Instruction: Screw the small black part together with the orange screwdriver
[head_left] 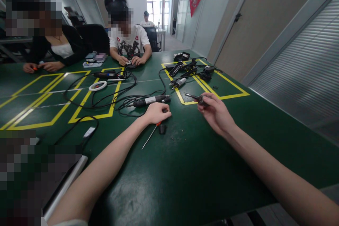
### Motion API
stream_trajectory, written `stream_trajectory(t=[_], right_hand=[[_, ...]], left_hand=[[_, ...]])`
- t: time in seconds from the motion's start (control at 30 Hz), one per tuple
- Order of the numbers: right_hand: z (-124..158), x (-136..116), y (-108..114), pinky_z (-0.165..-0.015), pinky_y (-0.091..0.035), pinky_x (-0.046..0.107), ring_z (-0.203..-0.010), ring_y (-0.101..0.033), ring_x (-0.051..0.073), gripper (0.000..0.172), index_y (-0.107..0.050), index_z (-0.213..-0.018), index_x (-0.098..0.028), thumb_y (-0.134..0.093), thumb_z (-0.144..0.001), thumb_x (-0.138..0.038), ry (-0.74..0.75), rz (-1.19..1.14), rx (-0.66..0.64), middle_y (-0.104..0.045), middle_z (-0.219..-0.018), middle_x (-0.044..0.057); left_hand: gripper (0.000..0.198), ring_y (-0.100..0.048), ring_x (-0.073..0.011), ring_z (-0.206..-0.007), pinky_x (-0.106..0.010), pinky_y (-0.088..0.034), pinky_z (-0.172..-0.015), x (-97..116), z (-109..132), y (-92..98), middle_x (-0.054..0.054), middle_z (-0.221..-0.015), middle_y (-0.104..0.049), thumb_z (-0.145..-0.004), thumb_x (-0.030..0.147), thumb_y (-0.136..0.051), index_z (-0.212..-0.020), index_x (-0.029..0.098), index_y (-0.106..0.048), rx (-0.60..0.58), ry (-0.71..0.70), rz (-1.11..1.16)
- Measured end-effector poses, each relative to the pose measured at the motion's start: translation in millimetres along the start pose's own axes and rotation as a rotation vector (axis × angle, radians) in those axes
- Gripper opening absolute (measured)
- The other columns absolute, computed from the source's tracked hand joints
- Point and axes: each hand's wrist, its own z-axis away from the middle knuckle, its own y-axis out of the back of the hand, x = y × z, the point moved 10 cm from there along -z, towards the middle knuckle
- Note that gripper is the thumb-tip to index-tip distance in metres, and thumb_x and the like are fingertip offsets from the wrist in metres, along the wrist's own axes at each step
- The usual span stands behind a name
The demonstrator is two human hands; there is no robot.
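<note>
My left hand [158,113] is closed over the dark handle of a screwdriver [150,136]. The tool's thin metal shaft slants down to the left on the green table, and a bit of orange shows below my fingers. Close by sits a small black cap-like piece [162,129], with a few tiny screw-like bits [185,140] to its right. In my right hand [215,113], fingers wrapped round it, is a dark rounded part with a thin shaft [192,96] pointing left. My fingers hide some of that part.
Beyond my left hand lies a silver-black handheld tool [150,100] with looped black cables. Cables and black devices [185,67] fill the right taped area. A white ring [97,85] lies left. Two people sit across the table [212,176]. A silver-edged device [66,187] lies near left.
</note>
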Motion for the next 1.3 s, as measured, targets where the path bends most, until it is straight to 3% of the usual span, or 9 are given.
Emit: stream_trajectory(t=[0.13,0.37,0.5,0.63,0.73,0.83,0.97,1.13,1.3], right_hand=[[-2,15,2,-0.068,-0.056,0.027,-0.076,-0.072,0.015,0.042,-0.052,-0.085,-0.025,-0.09,-0.067,-0.032,-0.088,0.042,-0.052,-0.072,-0.092,-0.002],[11,18,-31,-0.1,-0.057,0.046,-0.101,-0.076,0.024,0.044,-0.051,-0.1,-0.027,-0.086,-0.076,-0.037,0.074,0.292,-0.307,-0.072,-0.114,0.004],[18,40,-43,-0.091,-0.058,0.044,-0.091,-0.076,0.022,0.039,-0.049,-0.102,-0.027,-0.077,-0.084,-0.047,-0.044,0.327,-0.389,-0.076,-0.106,0.005],[11,51,-27,-0.07,-0.058,0.038,-0.068,-0.069,0.019,0.039,-0.049,-0.116,-0.026,-0.063,-0.092,-0.054,-0.157,0.412,-0.297,-0.079,-0.099,0.006],[5,45,-14,-0.079,-0.059,0.042,-0.075,-0.069,0.02,0.051,-0.045,-0.138,-0.026,-0.06,-0.094,-0.046,-0.097,0.558,-0.277,-0.078,-0.114,0.009],[4,31,-17,-0.092,-0.057,0.047,-0.1,-0.071,0.026,0.056,-0.046,-0.146,-0.027,-0.061,-0.092,-0.036,0.105,0.75,-0.356,-0.072,-0.13,0.011],[8,26,-25,-0.1,-0.055,0.051,-0.114,-0.068,0.031,0.045,-0.061,-0.133,-0.024,-0.064,-0.088,-0.026,0.292,0.955,-0.48,-0.072,-0.125,0.011],[3,16,-21,-0.101,-0.053,0.059,-0.111,-0.067,0.035,0.029,-0.074,-0.11,-0.025,-0.074,-0.081,-0.025,0.363,1.044,-0.433,-0.076,-0.113,0.01],[-1,13,-10,-0.101,-0.055,0.055,-0.105,-0.073,0.031,0.03,-0.069,-0.105,-0.026,-0.079,-0.078,-0.033,0.209,0.697,-0.263,-0.077,-0.104,0.008]], left_hand=[[0.026,-0.061,-0.0193,-0.072,-0.028,-0.039,-0.068,0,0,0.3,-0.002,-0.075,-0.074,-0.081,0.034,-0.055,-0.079,0.02,-0.077,0.002,0.005,0.003],[0.025,-0.061,-0.0189,-0.071,-0.027,-0.038,-0.067,2,0,1.0,-0.001,-0.075,-0.074,-0.081,0.033,-0.055,-0.079,0.02,-0.077,0.011,-0.006,0.008],[0.026,-0.061,-0.0192,-0.071,-0.027,-0.038,-0.067,2,1,1.2,-0.002,-0.074,-0.074,-0.082,0.034,-0.055,-0.08,0.02,-0.077,0.021,-0.006,0.008],[0.025,-0.062,-0.0192,-0.071,-0.027,-0.039,-0.067,2,0,0.4,-0.002,-0.075,-0.074,-0.082,0.032,-0.057,-0.079,0.02,-0.078,0.017,0.0,0.014],[0.024,-0.063,-0.0194,-0.072,-0.027,-0.04,-0.069,1,0,0.4,-0.002,-0.076,-0.075,-0.082,0.032,-0.057,-0.079,0.02,-0.078,0.016,0.009,0.018],[0.025,-0.063,-0.0194,-0.073,-0.027,-0.042,-0.07,0,-1,1.1,-0.001,-0.077,-0.075,-0.083,0.032,-0.056,-0.08,0.021,-0.078,0.017,0.017,0.024],[0.027,-0.063,-0.0194,-0.074,-0.027,-0.043,-0.07,-2,-1,2.1,-0.001,-0.076,-0.074,-0.083,0.033,-0.054,-0.08,0.021,-0.078,0.018,0.026,0.032],[0.027,-0.063,-0.0199,-0.074,-0.028,-0.042,-0.07,-1,-1,2.8,-0.001,-0.075,-0.073,-0.083,0.033,-0.054,-0.078,0.021,-0.077,0.015,0.032,0.035],[0.028,-0.062,-0.0198,-0.073,-0.027,-0.042,-0.068,-1,-1,3.4,-0.002,-0.076,-0.074,-0.085,0.032,-0.052,-0.079,0.021,-0.077,0.017,0.036,0.034]])
